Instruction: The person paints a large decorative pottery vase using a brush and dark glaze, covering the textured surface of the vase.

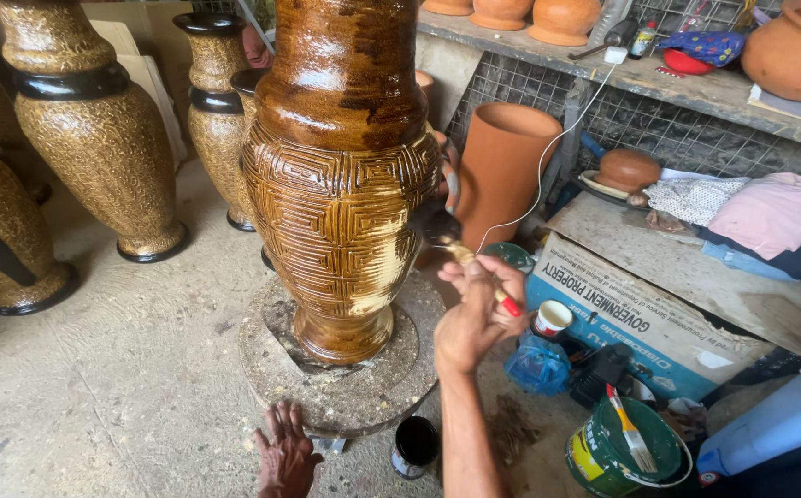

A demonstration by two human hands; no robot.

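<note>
gripping a slim brush (pixel 474 267), right hand (pixel 474 318) nears the glossy carved vase (pixel 341 184); left hand (pixel 285 456) lies splayed flat.

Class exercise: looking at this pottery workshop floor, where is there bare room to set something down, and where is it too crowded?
Free: the floor between the gold vases, the round stand and the left hand. Crowded: right of the right hand, where cup, blue bag, green bucket and box cluster.

I see the carved vase (pixel 341 184) glossy dark brown, geometric maze relief, one pale yellow patch unglazed. Brush (pixel 479 272): red handle. Vases behind (pixel 96 138): gold speckle, black bands. Cylinder pot (pixel 504 166) plain terracotta. Paint bucket (pixel 617 452) green, yellow label.
</note>
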